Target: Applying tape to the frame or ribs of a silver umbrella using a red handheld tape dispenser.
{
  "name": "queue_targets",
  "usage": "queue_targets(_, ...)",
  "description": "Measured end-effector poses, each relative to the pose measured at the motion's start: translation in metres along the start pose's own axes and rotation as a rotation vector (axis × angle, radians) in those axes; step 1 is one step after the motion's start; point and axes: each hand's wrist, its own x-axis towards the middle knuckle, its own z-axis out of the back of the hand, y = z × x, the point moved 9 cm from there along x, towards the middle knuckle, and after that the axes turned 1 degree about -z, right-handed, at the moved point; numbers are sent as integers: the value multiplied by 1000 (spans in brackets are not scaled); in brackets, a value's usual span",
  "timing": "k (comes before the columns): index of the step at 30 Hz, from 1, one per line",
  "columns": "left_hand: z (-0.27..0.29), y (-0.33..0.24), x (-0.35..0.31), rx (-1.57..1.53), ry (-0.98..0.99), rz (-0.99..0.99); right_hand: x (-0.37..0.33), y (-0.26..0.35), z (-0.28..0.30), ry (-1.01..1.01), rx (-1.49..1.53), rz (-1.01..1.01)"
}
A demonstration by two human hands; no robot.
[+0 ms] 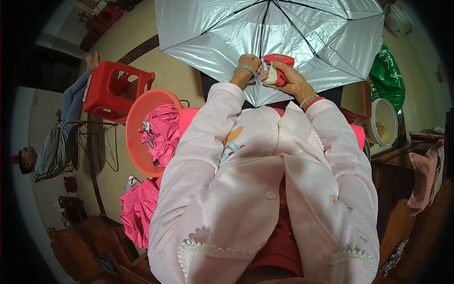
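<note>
An opened umbrella (293,40), silver on the side I see, with thin black ribs, spreads out in front of me. My left hand (249,62) is closed at its near part, with the fingers curled against the silver cloth. In my right hand (294,83) is a red and white hand tool (279,60), gripped close beside the left hand. Its red top lies over the umbrella, and its white and red lower part is in my palm. What exactly sits between the tool's parts is too small to make out.
At left stands an orange-red basin (137,142) with pink cloth (163,130); more pink cloth (139,208) lies below it. A red plastic stool (111,90) and a seated person (59,135) are farther left. At right are a green bag (388,78) and a white bucket (383,122).
</note>
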Motion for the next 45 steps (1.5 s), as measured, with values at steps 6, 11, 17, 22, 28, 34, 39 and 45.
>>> queue_targets(6,2,-3,-6,-54,-5,11,-1,-1,-1,-19,10,16)
queue_targets(11,2,-5,-6,-53,-4,14,-1,1,-1,-28,3,14)
queue_targets(17,1,-3,-8,-59,5,34,-1,0,-1,-9,-16,26)
queue_targets(22,2,-4,-8,-65,18,25,0,1,-2,8,-24,31)
queue_targets(28,0,-6,-8,-120,22,32,0,5,-3,0,-41,54)
queue_targets(34,2,-4,-8,-99,28,41,-1,3,-2,-46,-43,61)
queue_targets(39,2,0,-4,-127,47,34,1,3,-1,-15,-26,53)
queue_targets(45,-1,-6,-10,-103,49,53,3,2,1,9,-29,45)
